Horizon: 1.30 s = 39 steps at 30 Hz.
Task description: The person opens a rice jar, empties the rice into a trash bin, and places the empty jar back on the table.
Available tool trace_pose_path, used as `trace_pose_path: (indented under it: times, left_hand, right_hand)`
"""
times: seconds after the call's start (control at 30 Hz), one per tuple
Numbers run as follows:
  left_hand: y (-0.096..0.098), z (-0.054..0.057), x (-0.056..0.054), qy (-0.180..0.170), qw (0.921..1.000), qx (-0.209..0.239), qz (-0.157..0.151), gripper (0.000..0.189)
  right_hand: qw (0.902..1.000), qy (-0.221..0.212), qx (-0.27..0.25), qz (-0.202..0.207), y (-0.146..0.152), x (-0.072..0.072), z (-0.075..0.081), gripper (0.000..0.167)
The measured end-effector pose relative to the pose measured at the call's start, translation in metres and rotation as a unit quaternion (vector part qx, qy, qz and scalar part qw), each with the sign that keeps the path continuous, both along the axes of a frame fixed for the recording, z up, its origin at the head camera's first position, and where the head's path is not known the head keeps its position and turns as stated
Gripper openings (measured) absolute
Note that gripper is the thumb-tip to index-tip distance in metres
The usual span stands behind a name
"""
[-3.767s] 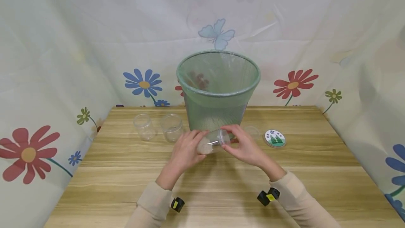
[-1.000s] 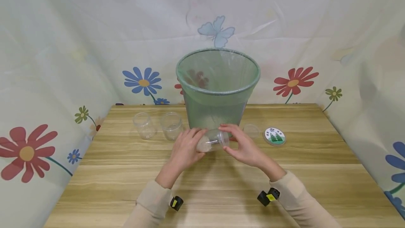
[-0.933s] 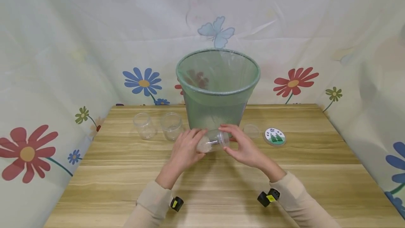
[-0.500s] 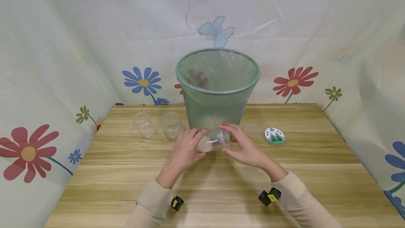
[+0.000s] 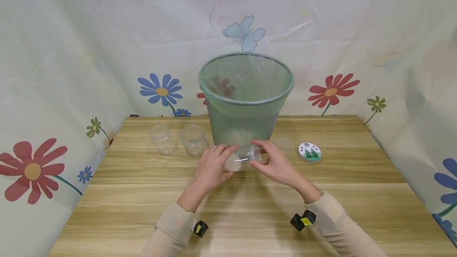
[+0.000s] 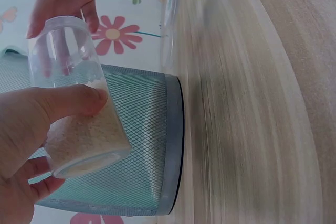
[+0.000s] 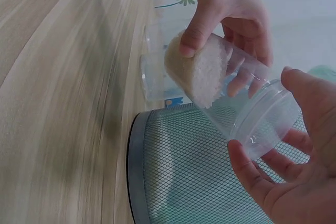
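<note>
A clear plastic jar (image 5: 244,156) part-filled with white rice (image 6: 89,132) lies tilted sideways in front of the green bin, over the tabletop. My left hand (image 5: 213,165) grips its base end, thumb across the side and fingers around the far side. At the other end, a clear lid (image 7: 268,116) sits on the mouth, and my right hand (image 5: 276,165) holds it by the rim with thumb and fingers. In the right wrist view the rice is heaped toward the base.
A green mesh bin (image 5: 240,124) with a clear liner stands behind the hands. Two clear jars (image 5: 162,140) are at the left. To the right lie a clear disc (image 5: 283,145) and a round white-and-green printed lid (image 5: 310,152). Patterned curtains surround the wooden table (image 5: 232,217).
The jar and both hands have shifted slightly right. My right hand's fingers have moved a little around the lid. The other things stay in place.
</note>
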<state>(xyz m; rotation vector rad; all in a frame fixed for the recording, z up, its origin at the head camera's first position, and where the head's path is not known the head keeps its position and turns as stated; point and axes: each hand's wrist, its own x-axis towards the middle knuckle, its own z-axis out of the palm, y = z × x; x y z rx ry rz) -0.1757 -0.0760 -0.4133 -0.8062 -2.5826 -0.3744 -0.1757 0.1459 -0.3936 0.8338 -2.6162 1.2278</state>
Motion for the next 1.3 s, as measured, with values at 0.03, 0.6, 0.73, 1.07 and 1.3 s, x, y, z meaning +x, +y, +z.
trace_pose_path:
  times: [0.03, 0.6, 0.73, 1.07, 1.3]
  left_hand:
    - [-0.0001, 0.0001, 0.0002, 0.0, 1.0, 0.0, 0.0, 0.08]
    - [-0.0035, 0.0022, -0.0022, -0.011, 0.9999, 0.01, -0.003, 0.081]
    - [-0.0043, 0.002, -0.0021, -0.014, 0.9997, 0.016, -0.007, 0.08]
    - [-0.0043, 0.0012, -0.0016, -0.022, 0.9996, 0.018, -0.005, 0.079]
    - [-0.0027, 0.0014, -0.0003, -0.011, 0.9998, 0.015, 0.001, 0.079]
  right_hand:
    - [1.0, -0.002, -0.007, 0.005, 0.0, -0.0002, -0.0002, 0.056]
    - [0.9964, 0.041, -0.015, 0.073, 0.0038, -0.0034, 0.0011, 0.061]
    - [0.9958, 0.043, -0.014, 0.08, 0.0042, -0.0031, 0.0005, 0.062]
    - [0.9935, 0.056, -0.019, 0.098, 0.0047, -0.0033, -0.0013, 0.061]
    - [0.9962, 0.043, -0.016, 0.075, 0.0046, -0.0014, 0.0033, 0.064]
